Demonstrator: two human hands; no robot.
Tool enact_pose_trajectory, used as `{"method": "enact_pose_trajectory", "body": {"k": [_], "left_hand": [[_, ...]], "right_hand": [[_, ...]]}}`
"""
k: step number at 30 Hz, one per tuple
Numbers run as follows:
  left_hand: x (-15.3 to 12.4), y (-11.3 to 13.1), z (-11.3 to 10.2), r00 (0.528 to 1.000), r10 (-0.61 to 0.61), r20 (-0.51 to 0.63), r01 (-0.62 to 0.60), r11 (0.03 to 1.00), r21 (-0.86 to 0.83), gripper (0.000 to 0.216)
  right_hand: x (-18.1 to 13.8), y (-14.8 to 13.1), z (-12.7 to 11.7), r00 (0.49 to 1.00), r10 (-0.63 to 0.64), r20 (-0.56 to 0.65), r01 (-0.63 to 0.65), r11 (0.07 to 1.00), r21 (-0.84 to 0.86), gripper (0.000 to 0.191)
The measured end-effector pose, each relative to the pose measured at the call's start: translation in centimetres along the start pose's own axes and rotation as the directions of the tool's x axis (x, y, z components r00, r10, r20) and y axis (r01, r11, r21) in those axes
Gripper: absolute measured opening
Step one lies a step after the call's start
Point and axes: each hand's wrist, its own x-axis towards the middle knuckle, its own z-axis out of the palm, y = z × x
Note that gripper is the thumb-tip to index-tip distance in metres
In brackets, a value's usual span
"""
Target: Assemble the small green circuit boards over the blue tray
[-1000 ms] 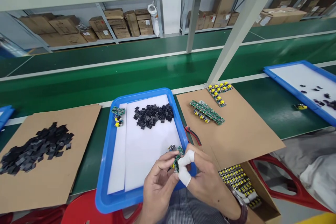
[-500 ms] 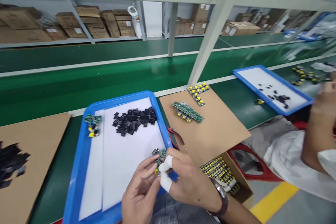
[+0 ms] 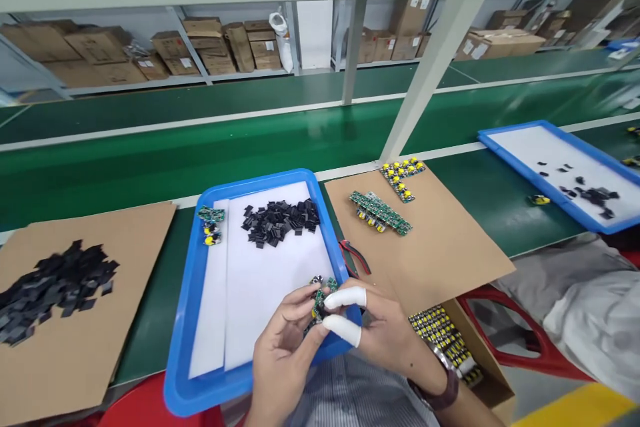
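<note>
A small green circuit board (image 3: 320,300) with yellow and silver parts is held between my two hands, over the near right corner of a blue tray (image 3: 186,320). My left hand (image 3: 285,340) pinches it from the left with thumb and fingers. White finger cots cover the thumb and forefinger of my right hand (image 3: 375,320), which close on the board's right side. Fingers hide much of the board. Black flat pieces (image 3: 280,220) lie heaped on the tray's white liner. At the tray's left edge sit several small boards (image 3: 211,225).
Cardboard (image 3: 440,240) on the right bears board strips (image 3: 381,212) and yellow-topped boards (image 3: 403,177). Red-handled pliers (image 3: 356,256) lie beside the tray. More black pieces (image 3: 60,287) are at left. A carton (image 3: 495,380) of boards, a red stool (image 3: 525,347) and a second tray (image 3: 545,180) are right.
The view has swung left, so the scene sits farther right. My right thumb and forefinger, bent before, now reach straighter onto the board. The co-worker's arm has left the view.
</note>
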Motion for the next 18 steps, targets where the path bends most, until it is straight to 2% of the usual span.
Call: {"method": "enact_pose_trajectory", "body": {"k": [4, 10, 18], "left_hand": [[-0.09, 0.18, 0.05, 0.999, -0.031, 0.015, 0.032, 0.998, -0.054, 0.026], [-0.21, -0.07, -0.16, 0.996, -0.084, 0.03, 0.086, 0.993, -0.078, 0.025], [-0.53, -0.56, -0.15, 0.996, -0.088, -0.005, 0.088, 0.996, -0.01, 0.025]], "right_hand": [[-0.23, 0.07, 0.04, 1.0, 0.028, -0.004, -0.028, 0.999, 0.017, 0.028], [-0.18, 0.0, -0.07, 0.999, -0.031, 0.025, 0.031, 1.0, 0.0, 0.029], [-0.06, -0.35, 0.13, 0.999, -0.045, 0.03, 0.046, 0.997, -0.056, 0.032]]}}
